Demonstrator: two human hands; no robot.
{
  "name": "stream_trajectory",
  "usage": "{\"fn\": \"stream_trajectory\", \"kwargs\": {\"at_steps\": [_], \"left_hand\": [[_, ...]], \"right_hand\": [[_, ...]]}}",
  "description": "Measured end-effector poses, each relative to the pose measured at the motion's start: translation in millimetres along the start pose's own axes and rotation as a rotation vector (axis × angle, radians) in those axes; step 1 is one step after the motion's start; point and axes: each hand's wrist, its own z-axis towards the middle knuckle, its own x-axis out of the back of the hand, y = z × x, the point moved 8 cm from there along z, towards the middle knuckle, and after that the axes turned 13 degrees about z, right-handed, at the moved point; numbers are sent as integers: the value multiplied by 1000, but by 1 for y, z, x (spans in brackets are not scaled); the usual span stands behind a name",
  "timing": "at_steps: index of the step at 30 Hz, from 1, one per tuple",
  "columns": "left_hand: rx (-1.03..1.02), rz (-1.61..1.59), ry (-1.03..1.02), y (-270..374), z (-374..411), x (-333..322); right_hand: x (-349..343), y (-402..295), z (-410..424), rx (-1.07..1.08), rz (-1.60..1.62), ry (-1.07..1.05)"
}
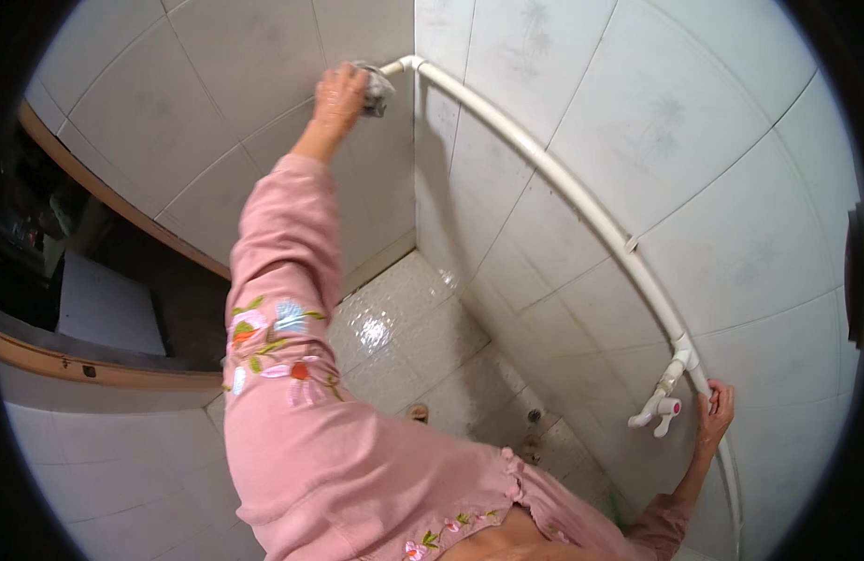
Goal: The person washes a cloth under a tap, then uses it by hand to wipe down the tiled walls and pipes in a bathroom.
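Note:
My left hand (343,92), at the upper left, grips a crumpled grey cloth (377,90). The cloth touches the short end of a white plastic pipe (523,144) near the wall corner. From that corner the pipe runs along the right-hand wall, curved by the lens. At the lower right my right hand (715,414) has its fingers around the pipe, just beside a white plastic tap (659,408) with a red mark on its handle. Both hands look wet.
Tiled walls (614,105) meet at a corner above a wet tiled floor (404,329) with a round drain (534,416). A pipe clip (631,244) sits midway along the pipe. An opening with a wooden frame (123,200) lies left. A dark object (854,277) is at the right edge.

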Motion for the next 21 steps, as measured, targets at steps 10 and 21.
{"fn": "stream_trajectory", "kwargs": {"at_steps": [10,21], "left_hand": [[185,-260,252,-61,-43,17],[197,-358,111,43,100,-27]], "right_hand": [[-9,-5,1,-13,23,6],[-13,-29,5,-70,-51,9]]}}
